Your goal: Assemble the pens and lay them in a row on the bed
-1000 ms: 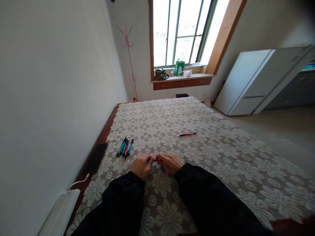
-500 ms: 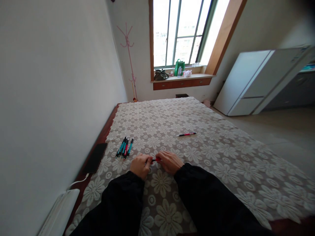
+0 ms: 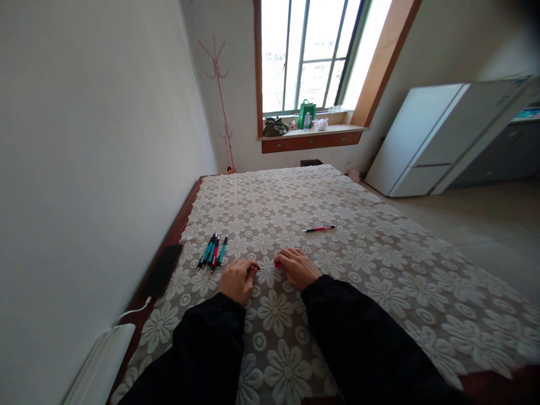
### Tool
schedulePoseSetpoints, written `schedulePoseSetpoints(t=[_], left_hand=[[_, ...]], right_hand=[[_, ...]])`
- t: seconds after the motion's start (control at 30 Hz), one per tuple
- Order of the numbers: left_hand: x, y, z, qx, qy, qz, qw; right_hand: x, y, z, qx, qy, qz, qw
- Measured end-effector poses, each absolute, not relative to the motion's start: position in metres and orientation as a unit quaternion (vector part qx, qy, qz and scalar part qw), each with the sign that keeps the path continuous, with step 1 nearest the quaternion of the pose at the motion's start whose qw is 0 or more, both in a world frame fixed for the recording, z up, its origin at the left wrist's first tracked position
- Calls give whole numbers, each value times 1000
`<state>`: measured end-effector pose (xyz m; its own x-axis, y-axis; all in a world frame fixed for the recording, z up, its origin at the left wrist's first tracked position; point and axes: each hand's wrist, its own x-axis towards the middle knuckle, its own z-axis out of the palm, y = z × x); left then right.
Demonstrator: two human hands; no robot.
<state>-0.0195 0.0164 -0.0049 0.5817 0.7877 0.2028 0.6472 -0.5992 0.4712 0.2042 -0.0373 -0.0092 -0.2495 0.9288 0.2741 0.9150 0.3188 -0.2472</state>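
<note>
The red pen (image 3: 270,265) lies between the left hand (image 3: 238,279) and the right hand (image 3: 298,267), held just above the lace-covered desk (image 3: 379,270). It appears pulled into two parts: a red piece shows at the right hand's fingertips, and a thin dark-tipped rod runs from it toward the left hand's closed fingers; the rest of the body is hidden inside the fists. It lies roughly level, lengthwise from left to right. Taking the pen bundle (image 3: 213,251) as landmark, the red pen sits near it, to its right and a little closer to the person. Finer details are too small to tell.
</note>
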Motion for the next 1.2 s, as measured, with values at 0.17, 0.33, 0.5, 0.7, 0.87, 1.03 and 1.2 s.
schedulePoseSetpoints(t=[0.17,0.33,0.5,0.7,0.87,1.03,1.2], left_hand=[[-21,15,-4,878,415,194,137],[-20,13,-4,888,396,186,141],[-18,13,-6,889,369,208,172],[-17,14,-7,887,330,256,196],[-18,17,-9,872,355,267,206],[-18,17,-10,859,380,273,208],[-19,18,-9,852,410,263,193]], right_hand=[[215,-36,-13,-619,-763,0,188],[213,-33,-18,-603,-757,-16,252],[195,-34,-21,-494,-817,-1,297],[191,-35,-23,-500,-823,13,270],[194,-36,-22,-498,-827,19,261],[194,-36,-22,-504,-817,25,278],[195,-36,-24,-534,-794,17,291]])
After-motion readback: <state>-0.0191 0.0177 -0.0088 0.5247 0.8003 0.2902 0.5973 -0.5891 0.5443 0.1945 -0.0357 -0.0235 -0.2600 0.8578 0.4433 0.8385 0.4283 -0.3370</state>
